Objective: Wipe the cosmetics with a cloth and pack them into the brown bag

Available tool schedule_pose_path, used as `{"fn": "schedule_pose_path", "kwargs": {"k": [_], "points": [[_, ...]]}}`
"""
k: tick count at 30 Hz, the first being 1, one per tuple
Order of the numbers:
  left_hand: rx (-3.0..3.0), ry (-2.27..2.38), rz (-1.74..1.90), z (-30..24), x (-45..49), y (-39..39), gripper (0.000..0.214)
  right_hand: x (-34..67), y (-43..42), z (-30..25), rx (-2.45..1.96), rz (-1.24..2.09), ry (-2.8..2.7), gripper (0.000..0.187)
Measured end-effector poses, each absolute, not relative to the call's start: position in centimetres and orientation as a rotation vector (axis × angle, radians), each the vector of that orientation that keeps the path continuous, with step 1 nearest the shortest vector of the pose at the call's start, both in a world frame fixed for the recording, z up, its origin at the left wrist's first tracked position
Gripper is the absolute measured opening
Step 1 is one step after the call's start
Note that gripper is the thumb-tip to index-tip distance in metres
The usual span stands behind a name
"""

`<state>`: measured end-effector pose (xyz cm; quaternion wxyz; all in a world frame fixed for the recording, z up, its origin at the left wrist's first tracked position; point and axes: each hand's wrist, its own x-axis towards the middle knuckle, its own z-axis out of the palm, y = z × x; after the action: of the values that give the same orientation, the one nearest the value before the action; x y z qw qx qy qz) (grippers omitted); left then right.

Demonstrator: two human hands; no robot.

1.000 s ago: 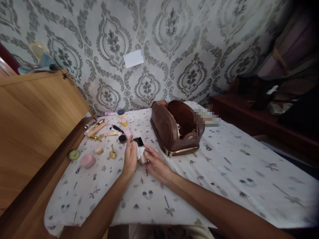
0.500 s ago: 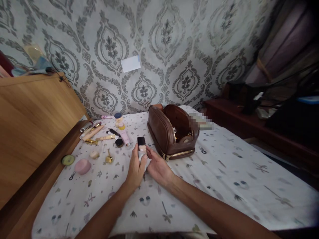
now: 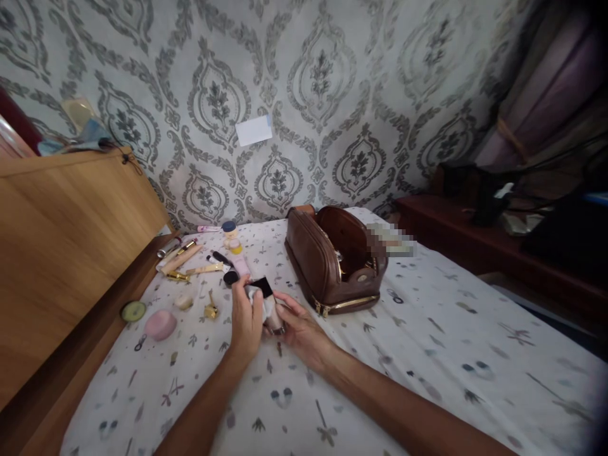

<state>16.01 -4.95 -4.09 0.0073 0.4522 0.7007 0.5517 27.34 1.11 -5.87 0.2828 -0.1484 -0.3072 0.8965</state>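
A foundation bottle [image 3: 275,322] with a square black cap is tilted between my hands, just above the bed sheet. My right hand [image 3: 306,332] grips its lower part from the right, thumb and fingers closed on it. On the other side my left hand [image 3: 246,323] pinches a crumpled white tissue [image 3: 267,306] against the bottle near the cap. Part of the tissue is hidden by my fingers. Just beyond my left hand lie a pink tube [image 3: 240,265] and a round black lid [image 3: 230,278].
An unzipped brown leather bag [image 3: 308,263] stands to the right of my hands. At the left lie several cosmetics, among them a pink round sponge or pot [image 3: 160,324], a gold piece [image 3: 211,310] and a blue-lidded jar [image 3: 228,229]. A wooden board [image 3: 71,221] borders the left side.
The bottle has tipped from upright to a slant, its cap leaning left. My left hand has shifted left and up toward the cap with the tissue; my right hand now grips the lower part.
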Motion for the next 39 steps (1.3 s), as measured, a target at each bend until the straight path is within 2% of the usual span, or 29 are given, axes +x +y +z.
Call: {"fn": "schedule_pose_path", "kwargs": {"k": [6,10,13,17,21,24,28,33,39], "points": [[1.382,2.112,1.718,-3.2,15.1,-4.9,0.028,27.3,0.9,-6.4,-0.479,2.393,-0.934,0.048],[1.255,2.03,1.76,-3.5,15.5,-4.9,0.036,27.0,1.0,-6.4,-0.493,2.39,-0.87,0.051],[1.182,1.964,1.806,-3.8,16.1,-4.9,0.042,26.9,1.1,-6.2,-0.429,2.323,-0.91,0.045],[1.206,1.893,1.719,-4.2,16.6,-5.0,0.048,27.1,1.2,-6.0,-0.419,2.238,-0.98,0.045],[1.159,1.82,1.732,-4.0,16.1,-5.0,0.054,27.4,1.2,-5.9,-0.392,2.378,-0.925,0.042],[1.133,1.882,1.794,-3.5,15.7,-5.0,0.051,27.4,1.2,-6.0,-0.408,2.422,-0.908,0.048],[1.089,1.849,1.905,-3.3,15.5,-5.0,0.046,27.2,1.2,-6.4,-0.536,2.313,-0.96,0.052],[1.166,1.85,1.77,-4.2,15.3,-4.7,0.042,27.3,1.1,-6.8,-0.592,2.164,-1.127,0.05],[1.215,1.903,1.688,-4.3,16.7,-5.0,0.048,27.2,1.4,-5.9,-0.607,2.128,-1.004,0.049]]}}
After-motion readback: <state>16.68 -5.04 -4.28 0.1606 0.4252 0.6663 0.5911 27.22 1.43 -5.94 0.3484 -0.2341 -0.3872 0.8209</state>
